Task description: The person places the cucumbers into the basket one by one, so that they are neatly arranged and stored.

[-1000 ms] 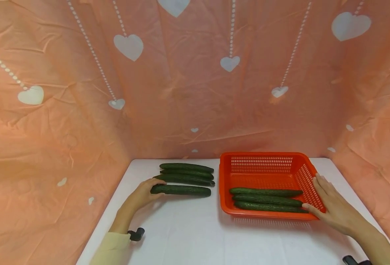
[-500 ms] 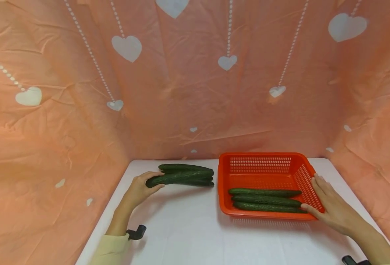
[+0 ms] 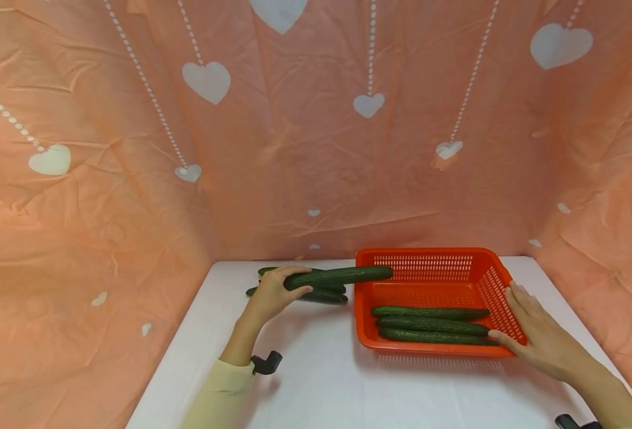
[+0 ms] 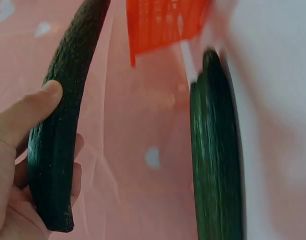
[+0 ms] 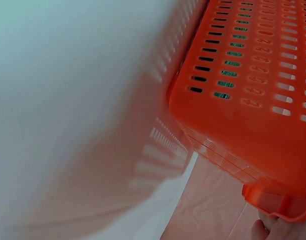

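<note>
My left hand (image 3: 273,293) grips a dark green cucumber (image 3: 343,276) near one end, thumb on one side and fingers on the other. It is raised, and its far end reaches over the left rim of the red basket (image 3: 366,342). Beneath it on the table lie a few more cucumbers (image 3: 324,295), partly hidden; the left wrist view shows these cucumbers (image 4: 218,150) side by side. Three cucumbers (image 3: 434,323) lie along the basket's near side. My right hand (image 3: 541,336) rests on the basket's right rim near the front corner, fingers straight, thumb over the inside.
A white-covered table (image 3: 316,381) carries everything. Behind and at both sides hangs an orange-pink cloth (image 3: 316,179) with white hearts. The basket has slotted walls, seen from its outside in the right wrist view.
My left hand has lifted a cucumber from the front of the left group and carried it up and to the right, to the basket's left rim. My right hand has stayed on the basket.
</note>
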